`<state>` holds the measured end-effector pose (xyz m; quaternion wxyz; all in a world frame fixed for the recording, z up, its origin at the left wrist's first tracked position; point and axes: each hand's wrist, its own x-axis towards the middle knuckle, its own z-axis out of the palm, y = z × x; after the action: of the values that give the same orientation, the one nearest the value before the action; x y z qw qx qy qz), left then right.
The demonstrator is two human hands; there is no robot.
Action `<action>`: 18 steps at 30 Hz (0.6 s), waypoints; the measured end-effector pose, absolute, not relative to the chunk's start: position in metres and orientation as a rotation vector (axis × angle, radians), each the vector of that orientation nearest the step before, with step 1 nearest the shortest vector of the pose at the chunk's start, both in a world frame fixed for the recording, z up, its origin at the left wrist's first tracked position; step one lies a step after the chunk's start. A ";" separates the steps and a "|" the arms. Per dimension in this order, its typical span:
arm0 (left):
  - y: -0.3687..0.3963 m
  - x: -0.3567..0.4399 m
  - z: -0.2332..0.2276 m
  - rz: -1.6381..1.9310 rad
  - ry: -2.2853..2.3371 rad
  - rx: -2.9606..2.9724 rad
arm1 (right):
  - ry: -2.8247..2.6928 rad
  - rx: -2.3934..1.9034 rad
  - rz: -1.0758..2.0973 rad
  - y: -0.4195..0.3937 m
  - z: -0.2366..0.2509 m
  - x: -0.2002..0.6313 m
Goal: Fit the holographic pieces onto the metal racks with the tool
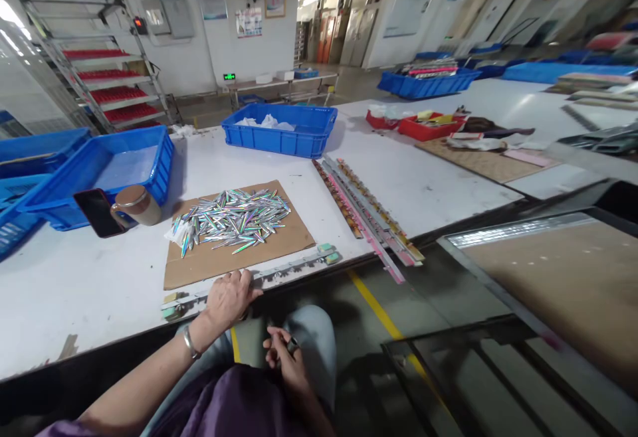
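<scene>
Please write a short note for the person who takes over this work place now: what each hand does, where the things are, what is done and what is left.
Left hand: rests on the table edge, fingers on the long metal strip lying along it; holds nothing.
Right hand: down in the lap, fingers curled around something small; I cannot tell what.
Things: pile of shiny holographic pieces on the cardboard sheet, just behind the strip. More long strips lie to the right. Mug and phone to the left, beside a blue crate.
Done: unclear from here.
Left: the whole pile is still loose on the cardboard.
</scene>
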<state>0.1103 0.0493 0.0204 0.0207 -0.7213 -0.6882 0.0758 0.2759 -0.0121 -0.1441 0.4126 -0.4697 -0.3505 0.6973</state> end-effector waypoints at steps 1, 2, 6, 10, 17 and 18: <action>0.048 0.110 0.020 0.210 -2.139 -2.232 | -0.852 -1.179 1.794 -0.013 -0.151 0.275; 0.047 0.109 0.020 0.187 -2.135 -2.230 | -0.818 -1.178 1.827 -0.012 -0.156 0.276; 0.047 0.108 0.018 0.149 -2.110 -2.249 | -0.668 -1.185 1.906 -0.004 -0.174 0.284; 0.049 0.111 0.011 0.115 -2.165 -2.244 | -0.587 -1.190 1.962 -0.001 -0.186 0.285; 0.047 0.116 0.007 0.078 -2.210 -2.277 | -0.437 -1.201 2.067 -0.007 -0.201 0.284; 0.047 0.117 0.007 0.069 -2.210 -2.285 | -0.422 -1.206 2.083 -0.008 -0.204 0.283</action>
<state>0.1167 0.0471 0.0069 -0.0193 -0.7185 -0.6949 0.0216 0.2831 -0.0076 -0.2037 0.3421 -0.4637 -0.1625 0.8010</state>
